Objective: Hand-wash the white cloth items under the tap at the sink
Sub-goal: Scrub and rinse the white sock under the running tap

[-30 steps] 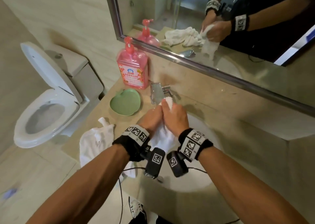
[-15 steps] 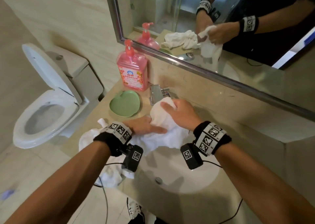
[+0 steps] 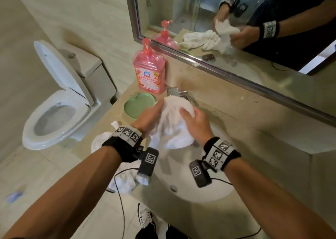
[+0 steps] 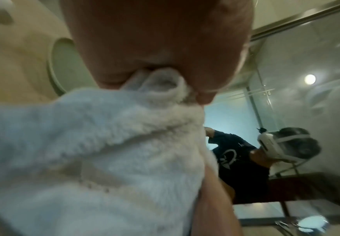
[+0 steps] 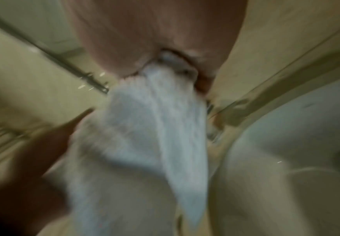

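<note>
Head view: a white towel [image 3: 174,118] is gripped by the left hand [image 3: 148,118] and right hand [image 3: 197,123], fingers curled; the tap [image 3: 175,91] is partly hidden behind it

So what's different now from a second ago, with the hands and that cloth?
A second ago both hands squeezed the white cloth tight together. Half a second ago they had drawn apart, the left lying flat. Now the left hand has a grip on the cloth's left side again, the right hand holds its right, and it bulges up between them by the tap. The spare cloth, green dish and pink bottle stayed put.
</note>
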